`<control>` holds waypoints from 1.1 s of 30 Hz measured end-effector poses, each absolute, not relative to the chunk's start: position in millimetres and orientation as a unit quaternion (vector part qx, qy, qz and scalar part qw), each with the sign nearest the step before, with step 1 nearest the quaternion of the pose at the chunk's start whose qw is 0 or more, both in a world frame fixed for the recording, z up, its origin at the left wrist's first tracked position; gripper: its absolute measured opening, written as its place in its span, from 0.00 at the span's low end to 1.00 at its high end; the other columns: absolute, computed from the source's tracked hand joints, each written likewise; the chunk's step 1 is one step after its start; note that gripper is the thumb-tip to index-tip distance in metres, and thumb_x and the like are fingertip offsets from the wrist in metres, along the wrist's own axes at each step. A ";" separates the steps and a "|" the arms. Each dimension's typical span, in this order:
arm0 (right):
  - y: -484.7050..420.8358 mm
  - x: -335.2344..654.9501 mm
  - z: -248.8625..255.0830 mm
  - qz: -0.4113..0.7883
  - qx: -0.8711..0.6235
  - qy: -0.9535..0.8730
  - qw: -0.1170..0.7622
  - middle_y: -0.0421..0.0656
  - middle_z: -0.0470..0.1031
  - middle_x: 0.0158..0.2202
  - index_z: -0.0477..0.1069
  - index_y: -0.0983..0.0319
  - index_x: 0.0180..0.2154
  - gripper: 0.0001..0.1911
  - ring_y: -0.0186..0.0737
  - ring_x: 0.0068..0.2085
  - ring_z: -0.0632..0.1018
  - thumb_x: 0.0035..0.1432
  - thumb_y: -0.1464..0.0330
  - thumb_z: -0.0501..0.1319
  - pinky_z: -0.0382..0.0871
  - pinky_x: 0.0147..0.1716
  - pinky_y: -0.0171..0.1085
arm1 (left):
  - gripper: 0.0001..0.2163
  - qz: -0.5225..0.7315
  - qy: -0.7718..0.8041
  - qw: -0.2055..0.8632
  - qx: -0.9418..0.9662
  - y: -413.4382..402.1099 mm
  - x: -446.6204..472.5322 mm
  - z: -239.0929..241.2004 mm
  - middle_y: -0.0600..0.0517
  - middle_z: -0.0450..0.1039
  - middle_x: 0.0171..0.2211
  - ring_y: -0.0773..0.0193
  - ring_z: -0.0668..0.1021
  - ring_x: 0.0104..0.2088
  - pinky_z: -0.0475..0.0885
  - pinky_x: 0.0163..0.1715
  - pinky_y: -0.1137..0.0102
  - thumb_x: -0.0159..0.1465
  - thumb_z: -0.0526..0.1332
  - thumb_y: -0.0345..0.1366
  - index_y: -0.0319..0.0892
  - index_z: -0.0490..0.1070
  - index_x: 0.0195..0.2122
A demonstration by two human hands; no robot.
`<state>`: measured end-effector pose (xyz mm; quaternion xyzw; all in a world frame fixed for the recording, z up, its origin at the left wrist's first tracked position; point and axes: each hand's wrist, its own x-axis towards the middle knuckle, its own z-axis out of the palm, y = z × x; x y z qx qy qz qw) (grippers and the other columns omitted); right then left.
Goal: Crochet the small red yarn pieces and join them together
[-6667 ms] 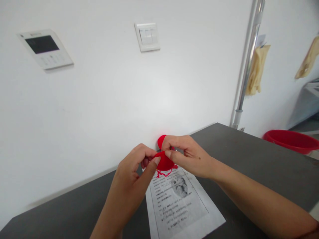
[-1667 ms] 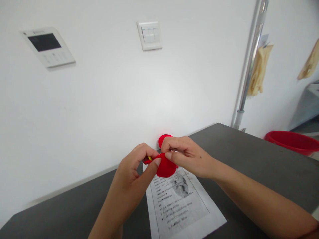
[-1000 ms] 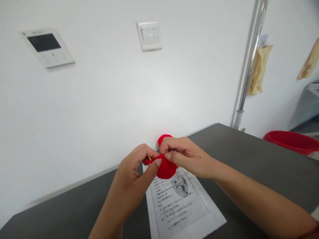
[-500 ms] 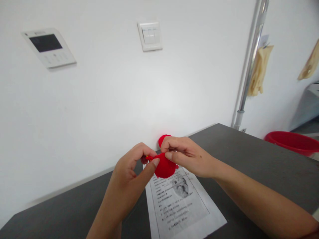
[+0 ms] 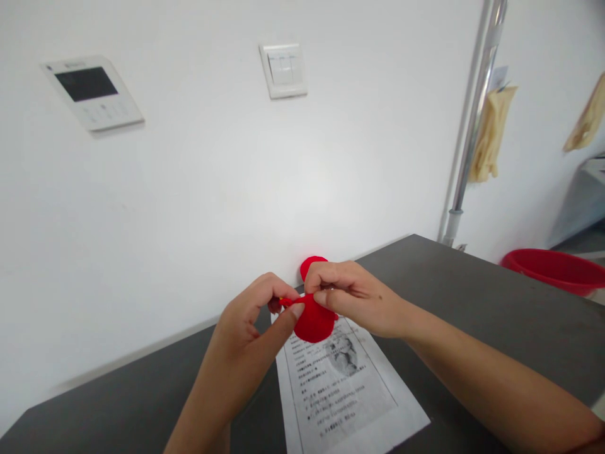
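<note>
Between my two hands is a rounded red piece that looks like soft cloth or felt [image 5: 314,323]. My left hand [image 5: 258,321] pinches its upper left edge between thumb and fingers, where a small red strip with a bit of yellow sticks out. My right hand [image 5: 352,296] pinches the top edge near the middle, close beside the left thumb. Behind the right fingers stands a second red rounded thing [image 5: 311,267] against the wall, partly hidden. Under the hands lies a printed sheet of paper [image 5: 350,410] with a grey picture on it.
The dark table [image 5: 454,302] meets a white wall carrying a light switch [image 5: 286,70] and an intercom panel [image 5: 97,91]. At right are a metal pole [image 5: 477,120], a hanging pale yellow glove [image 5: 494,135] and a red basin [image 5: 553,268] beyond the table edge.
Both hands keep their pinch on the red piece, almost in the same place. Its lower edge hangs very slightly lower in view.
</note>
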<state>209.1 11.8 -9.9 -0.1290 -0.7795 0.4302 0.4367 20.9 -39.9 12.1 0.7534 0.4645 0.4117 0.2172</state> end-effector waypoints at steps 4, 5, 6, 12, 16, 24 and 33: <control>12.4 209.8 -11.1 0.432 -0.128 -0.782 0.430 0.35 0.61 0.25 0.64 0.62 0.29 0.06 0.30 0.27 0.62 0.57 0.75 0.53 0.56 0.27 0.33 | 0.06 0.407 0.464 0.212 0.757 -39.5 20.7 12.7 0.56 0.68 0.27 0.65 0.70 0.31 0.63 0.32 0.70 0.64 0.59 0.34 0.45 0.71 0.29; 12.6 209.7 -11.3 0.432 -0.129 -0.782 0.430 0.36 0.62 0.26 0.64 0.62 0.29 0.06 0.31 0.27 0.62 0.58 0.75 0.53 0.56 0.27 0.33 | 0.06 0.406 0.464 0.211 0.759 -39.6 20.9 12.9 0.57 0.68 0.27 0.65 0.69 0.30 0.63 0.32 0.70 0.64 0.59 0.34 0.45 0.71 0.29; 12.8 209.7 -11.4 0.433 -0.128 -0.782 0.430 0.36 0.62 0.26 0.64 0.62 0.29 0.06 0.31 0.28 0.63 0.58 0.75 0.54 0.56 0.27 0.33 | 0.06 0.405 0.464 0.208 0.760 -39.7 21.1 13.2 0.57 0.68 0.27 0.65 0.69 0.30 0.63 0.31 0.70 0.64 0.59 0.34 0.45 0.71 0.29; 12.6 208.5 -10.8 0.430 -0.134 -0.783 0.428 0.36 0.62 0.26 0.63 0.62 0.28 0.07 0.31 0.28 0.63 0.58 0.75 0.54 0.56 0.28 0.33 | 0.06 0.402 0.470 0.200 0.760 -41.5 22.1 15.5 0.56 0.68 0.27 0.65 0.70 0.30 0.63 0.32 0.70 0.64 0.59 0.33 0.45 0.71 0.29; 12.3 207.8 -10.1 0.427 -0.133 -0.785 0.429 0.36 0.62 0.26 0.63 0.62 0.28 0.06 0.31 0.28 0.63 0.57 0.75 0.54 0.57 0.28 0.33 | 0.06 0.401 0.467 0.200 0.762 -41.0 23.3 16.6 0.56 0.69 0.27 0.65 0.70 0.30 0.63 0.31 0.70 0.63 0.59 0.33 0.45 0.71 0.28; 12.8 207.3 -9.6 0.417 -0.139 -0.780 0.445 0.35 0.61 0.24 0.62 0.62 0.26 0.06 0.30 0.26 0.61 0.53 0.76 0.53 0.55 0.26 0.32 | 0.06 0.402 0.464 0.230 0.755 -39.3 21.0 14.0 0.56 0.70 0.28 0.65 0.71 0.31 0.64 0.33 0.70 0.64 0.58 0.34 0.44 0.72 0.31; 12.0 208.8 -11.3 0.433 -0.157 -0.773 0.436 0.36 0.60 0.25 0.62 0.62 0.27 0.06 0.30 0.26 0.61 0.55 0.75 0.53 0.54 0.25 0.32 | 0.06 0.419 0.475 0.240 0.736 -40.5 19.2 12.9 0.57 0.68 0.25 0.66 0.70 0.29 0.63 0.30 0.71 0.64 0.59 0.35 0.44 0.71 0.29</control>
